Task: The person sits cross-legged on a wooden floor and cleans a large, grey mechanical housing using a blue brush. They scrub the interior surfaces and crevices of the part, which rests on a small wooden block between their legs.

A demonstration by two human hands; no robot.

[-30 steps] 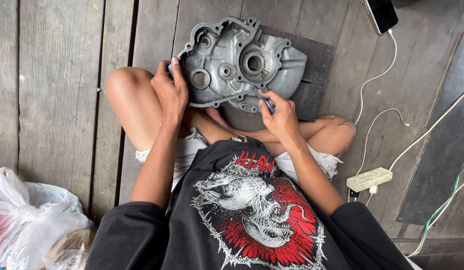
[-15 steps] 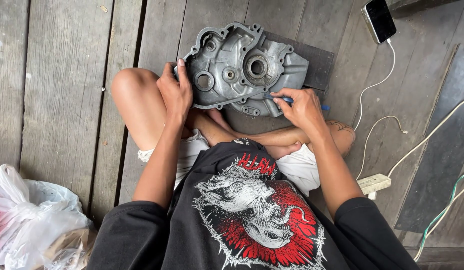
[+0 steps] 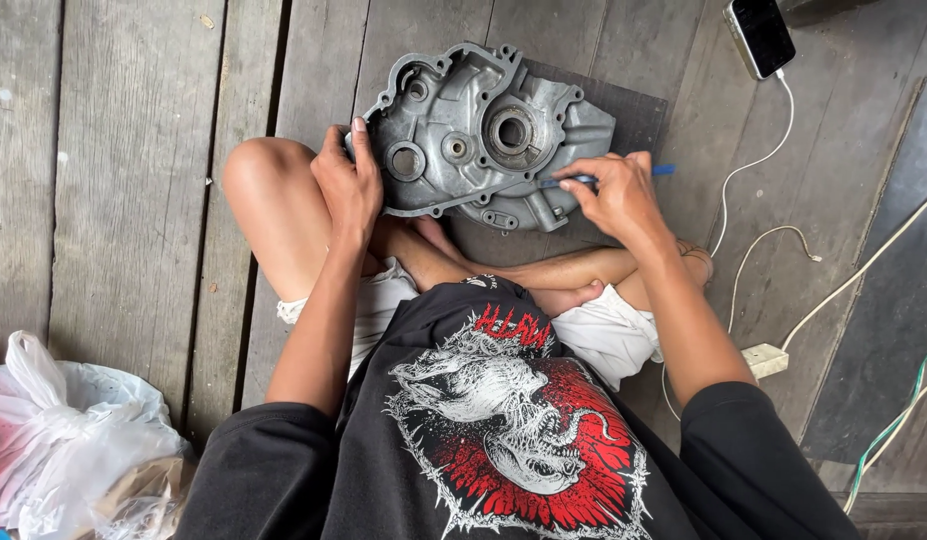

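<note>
Grey cast-metal engine cover lies far of both hands, long axis left-right | left hand grips its left edge | right hand pinches a slim blue-handled tool, tip probably at near-right rim.

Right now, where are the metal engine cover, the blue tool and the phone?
metal engine cover (image 3: 484,135), head view, round central bore.
blue tool (image 3: 664,169), head view, handle end.
phone (image 3: 761,35), head view, dark screen.
</note>
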